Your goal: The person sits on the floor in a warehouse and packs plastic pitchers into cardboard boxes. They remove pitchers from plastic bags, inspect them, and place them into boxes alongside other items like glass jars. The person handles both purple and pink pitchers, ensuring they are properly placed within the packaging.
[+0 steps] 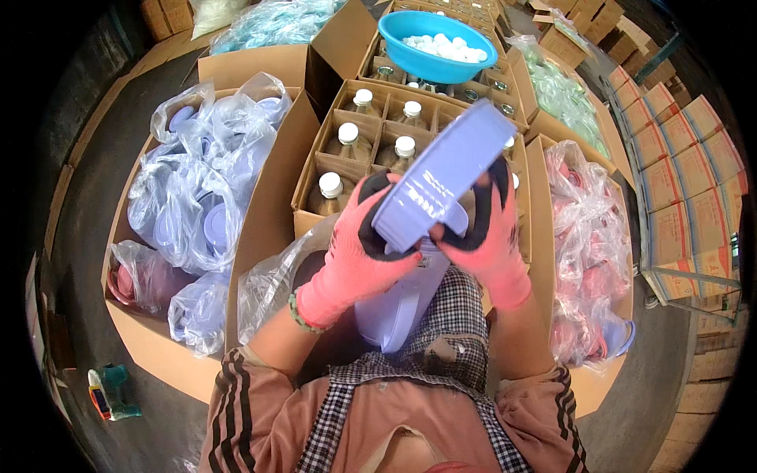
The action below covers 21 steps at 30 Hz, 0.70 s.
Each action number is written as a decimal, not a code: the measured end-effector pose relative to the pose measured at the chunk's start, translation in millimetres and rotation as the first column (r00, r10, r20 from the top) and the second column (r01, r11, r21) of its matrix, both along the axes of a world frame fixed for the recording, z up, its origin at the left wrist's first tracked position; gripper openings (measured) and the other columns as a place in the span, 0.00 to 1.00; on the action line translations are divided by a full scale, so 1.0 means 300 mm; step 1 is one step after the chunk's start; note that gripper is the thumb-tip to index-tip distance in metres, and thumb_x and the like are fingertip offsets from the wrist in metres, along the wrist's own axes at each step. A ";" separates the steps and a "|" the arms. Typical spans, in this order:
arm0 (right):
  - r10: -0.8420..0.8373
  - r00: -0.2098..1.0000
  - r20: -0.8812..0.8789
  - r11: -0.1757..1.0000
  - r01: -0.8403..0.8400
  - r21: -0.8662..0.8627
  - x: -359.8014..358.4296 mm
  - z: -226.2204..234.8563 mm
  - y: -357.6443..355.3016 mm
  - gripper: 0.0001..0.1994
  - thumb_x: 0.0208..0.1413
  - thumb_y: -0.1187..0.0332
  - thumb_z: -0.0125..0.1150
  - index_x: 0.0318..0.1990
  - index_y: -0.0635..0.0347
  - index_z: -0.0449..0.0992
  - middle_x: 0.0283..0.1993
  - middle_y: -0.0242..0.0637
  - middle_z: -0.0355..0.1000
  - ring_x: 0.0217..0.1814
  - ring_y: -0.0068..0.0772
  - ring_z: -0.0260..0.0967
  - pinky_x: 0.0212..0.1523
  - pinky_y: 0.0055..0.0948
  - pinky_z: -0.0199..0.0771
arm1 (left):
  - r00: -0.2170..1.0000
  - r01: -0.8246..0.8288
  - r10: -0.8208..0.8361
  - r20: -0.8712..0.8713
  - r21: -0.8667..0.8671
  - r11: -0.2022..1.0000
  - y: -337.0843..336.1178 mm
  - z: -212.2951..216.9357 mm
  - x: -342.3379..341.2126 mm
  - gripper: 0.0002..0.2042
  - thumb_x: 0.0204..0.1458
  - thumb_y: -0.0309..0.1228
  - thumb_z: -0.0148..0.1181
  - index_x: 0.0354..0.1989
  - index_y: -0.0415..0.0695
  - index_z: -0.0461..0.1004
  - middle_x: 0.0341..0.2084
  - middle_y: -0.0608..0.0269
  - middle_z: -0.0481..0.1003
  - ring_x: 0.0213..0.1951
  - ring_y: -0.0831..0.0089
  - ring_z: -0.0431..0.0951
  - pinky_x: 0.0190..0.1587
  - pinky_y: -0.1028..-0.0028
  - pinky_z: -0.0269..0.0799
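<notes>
In front of my chest, both hands hold a lavender plastic lid (441, 181), tilted up on its edge, round and shallow with a small tab on its lower side. My left hand (355, 248), in a pink glove with a black palm, is closed around its left edge. My right hand (493, 244), gloved alike, grips the lower right side, thumb near the tab. Beneath them a lavender plastic jug (394, 307) with a handle rests by my lap against a checked apron (449, 315); my hands and the lid partly cover it. A clear plastic bag (280, 272) lies left of the jug.
Straight ahead, a divided carton (319, 134) holds white-capped glass bottles. Behind it, a blue basin (402, 55) contains white caps. An open carton (272, 189) of bagged lavender plasticware stands left, bagged pink ware (583, 252) right. Stacked cartons (670, 173) line the far right.
</notes>
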State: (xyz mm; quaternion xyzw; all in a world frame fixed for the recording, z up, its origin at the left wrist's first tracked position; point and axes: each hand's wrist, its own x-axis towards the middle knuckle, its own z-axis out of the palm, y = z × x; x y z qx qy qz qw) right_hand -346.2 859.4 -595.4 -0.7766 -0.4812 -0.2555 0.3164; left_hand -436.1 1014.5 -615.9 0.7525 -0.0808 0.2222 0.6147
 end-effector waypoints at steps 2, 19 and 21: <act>0.117 0.979 -0.167 0.986 -0.095 0.136 0.047 -0.010 0.036 0.39 0.34 0.58 0.65 0.55 0.59 0.53 0.51 0.54 0.54 0.52 0.49 0.56 0.48 0.40 0.60 | 0.979 -0.190 0.186 0.088 0.042 0.981 0.021 -0.040 0.036 0.25 0.25 0.25 0.62 0.39 0.35 0.66 0.42 0.52 0.64 0.44 0.62 0.65 0.47 0.68 0.60; 0.528 -0.746 -0.406 0.783 0.243 0.572 0.404 -0.721 0.061 0.15 0.53 0.60 0.44 0.45 0.57 0.65 0.35 0.32 0.65 0.32 0.25 0.60 0.37 0.29 0.66 | 0.993 0.039 0.109 0.039 -0.999 0.007 0.258 -0.543 0.254 0.05 0.43 0.29 0.52 0.30 0.46 0.68 0.35 0.60 0.69 0.41 0.62 0.68 0.45 0.61 0.64; 0.440 -0.679 -0.588 0.849 0.100 0.520 0.405 -0.715 0.072 0.17 0.51 0.59 0.46 0.45 0.58 0.65 0.36 0.34 0.65 0.33 0.28 0.61 0.37 0.30 0.66 | 0.994 0.044 0.101 0.045 -0.999 0.014 0.268 -0.541 0.256 0.05 0.43 0.28 0.52 0.30 0.46 0.68 0.35 0.60 0.69 0.41 0.62 0.68 0.46 0.60 0.63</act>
